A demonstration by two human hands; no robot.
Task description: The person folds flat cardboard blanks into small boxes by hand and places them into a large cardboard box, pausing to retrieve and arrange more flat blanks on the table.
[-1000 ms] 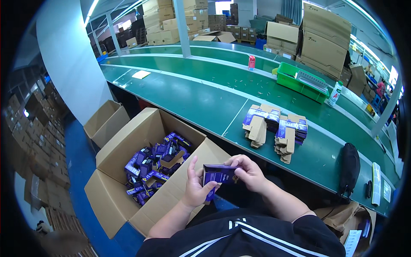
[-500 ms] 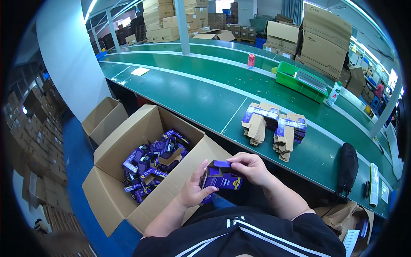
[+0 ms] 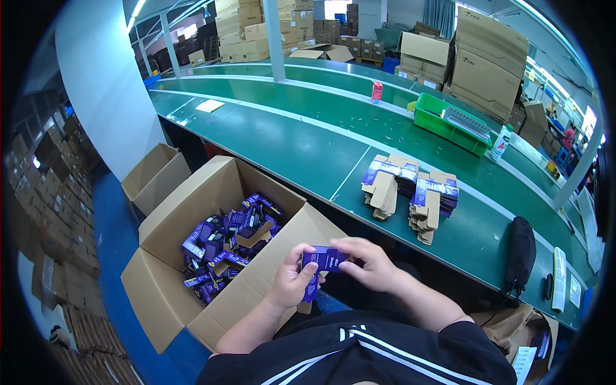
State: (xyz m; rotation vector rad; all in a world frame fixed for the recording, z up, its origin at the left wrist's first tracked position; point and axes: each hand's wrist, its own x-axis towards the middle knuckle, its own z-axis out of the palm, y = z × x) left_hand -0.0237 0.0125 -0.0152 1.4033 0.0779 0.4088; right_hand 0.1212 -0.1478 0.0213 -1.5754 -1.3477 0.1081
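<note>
A small purple carton (image 3: 325,259) is between my two hands in front of my body, with a printed face upward. My left hand (image 3: 290,280) grips its left side, thumb on top and fingers around the edge. At the carton's right end, my right hand (image 3: 374,267) pinches it with thumb and fingers. My fingers hide parts of its ends. To the left, a large open cardboard box (image 3: 168,221) holds a heap of small purple cartons (image 3: 224,242). Flattened purple carton blanks (image 3: 428,200) lie in two stacks on the green table (image 3: 308,154).
A black pouch (image 3: 520,251) lies at the table's right. Farther back are a green plastic bin (image 3: 449,131), a white bottle (image 3: 500,142) and a small red box (image 3: 376,92). Another cardboard box (image 3: 154,172) stands beside the white pillar (image 3: 106,90). A paper bag (image 3: 507,330) sits lower right.
The small carton has turned in my hands; its raised flap and open end no longer show. My right hand has shifted slightly left and down along it.
</note>
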